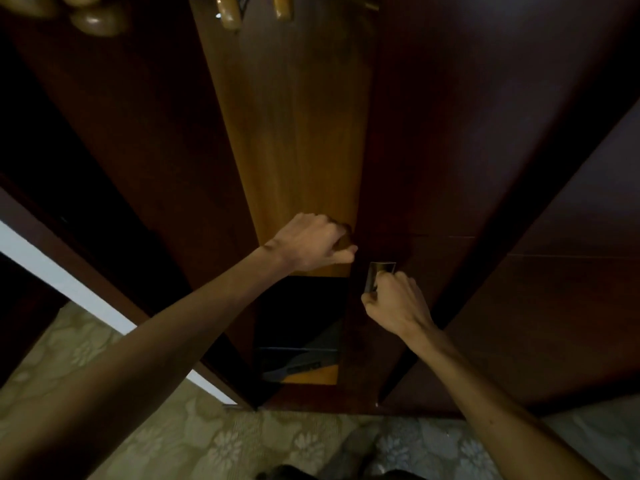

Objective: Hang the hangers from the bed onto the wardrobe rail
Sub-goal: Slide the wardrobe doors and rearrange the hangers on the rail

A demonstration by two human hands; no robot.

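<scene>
The wardrobe (450, 133) stood partly open; wooden hangers (228, 12) hung inside at top. Left hand (311, 242) gripped the door edge (349, 233); right hand (394, 303) gripped the metal handle (375, 271)

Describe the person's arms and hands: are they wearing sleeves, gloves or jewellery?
Both forearms are bare right up to the frame edge, with no sleeves showing. The left hand and right hand have no gloves, and no rings, watch or bracelets are visible in the dim light.
</scene>
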